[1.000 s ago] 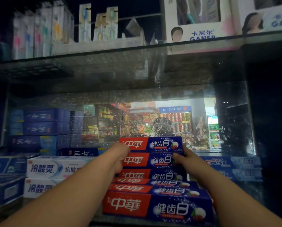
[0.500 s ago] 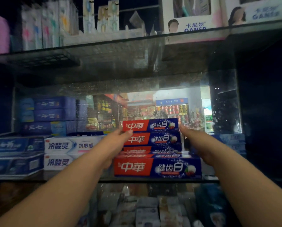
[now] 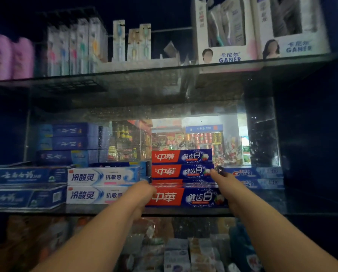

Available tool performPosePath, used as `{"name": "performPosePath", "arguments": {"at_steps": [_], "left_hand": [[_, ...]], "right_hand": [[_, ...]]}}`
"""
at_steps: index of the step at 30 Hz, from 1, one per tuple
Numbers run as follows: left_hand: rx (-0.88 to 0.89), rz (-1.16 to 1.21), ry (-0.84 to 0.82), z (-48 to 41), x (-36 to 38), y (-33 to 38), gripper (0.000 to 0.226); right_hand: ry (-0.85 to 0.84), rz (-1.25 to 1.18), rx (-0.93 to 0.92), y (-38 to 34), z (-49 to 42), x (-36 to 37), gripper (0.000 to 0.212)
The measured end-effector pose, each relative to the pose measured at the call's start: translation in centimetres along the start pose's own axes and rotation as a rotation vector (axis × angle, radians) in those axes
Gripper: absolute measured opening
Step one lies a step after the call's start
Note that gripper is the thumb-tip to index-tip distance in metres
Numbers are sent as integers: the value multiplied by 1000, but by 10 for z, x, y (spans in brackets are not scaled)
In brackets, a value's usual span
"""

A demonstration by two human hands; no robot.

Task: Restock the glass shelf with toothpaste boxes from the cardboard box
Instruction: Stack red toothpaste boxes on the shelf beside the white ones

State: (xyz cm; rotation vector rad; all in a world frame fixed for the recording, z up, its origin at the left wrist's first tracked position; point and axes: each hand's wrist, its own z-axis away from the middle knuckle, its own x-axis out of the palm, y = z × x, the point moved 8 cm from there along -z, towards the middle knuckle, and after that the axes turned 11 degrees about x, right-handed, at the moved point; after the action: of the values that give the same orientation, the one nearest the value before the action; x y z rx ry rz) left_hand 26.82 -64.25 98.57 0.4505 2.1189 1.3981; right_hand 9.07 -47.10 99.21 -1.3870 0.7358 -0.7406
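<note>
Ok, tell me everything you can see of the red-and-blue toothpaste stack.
The stack is long cardboard cartons, each red on the left with white characters and blue on the right, face-out on the glass shelf. The front carton sits at the shelf edge; others rise behind it. The left hand is at its left end, the right hand against its right end. White boxes flank its left, Crest boxes its right.

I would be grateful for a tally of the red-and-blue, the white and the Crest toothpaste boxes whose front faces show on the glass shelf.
Red-and-blue boxes: 3
White boxes: 2
Crest boxes: 2
Total: 7
The slivers inside the red-and-blue stack are left out.
</note>
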Motion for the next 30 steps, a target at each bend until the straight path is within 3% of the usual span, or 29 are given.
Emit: {"name": "performPosePath", "arguments": {"at_steps": [3,5,13,18,20,22,25,30], "left_hand": [[-13,-59,56,-14,8,-2,11],[-12,-73,92,-22,11,-1,9],[19,-55,157,-39,17,-2,16],[97,-140,172,-35,15,3,22],[196,-278,171,-34,16,11,17],[338,-433,162,-29,18,24,37],[462,-481,134,-12,24,38,58],[487,-509,118,24,21,46,59]], "right_hand": [[-22,-49,8,-4,-16,2,38],[-5,-50,11,-6,-27,3,32],[72,32,25,-6,-42,8,47],[64,-10,-10,-5,-38,10,42],[94,22,-68,-9,-34,7,41],[183,131,-170,-16,-23,5,42],[239,278,-348,-27,5,15,38],[157,367,-404,-21,52,52,44]]}}
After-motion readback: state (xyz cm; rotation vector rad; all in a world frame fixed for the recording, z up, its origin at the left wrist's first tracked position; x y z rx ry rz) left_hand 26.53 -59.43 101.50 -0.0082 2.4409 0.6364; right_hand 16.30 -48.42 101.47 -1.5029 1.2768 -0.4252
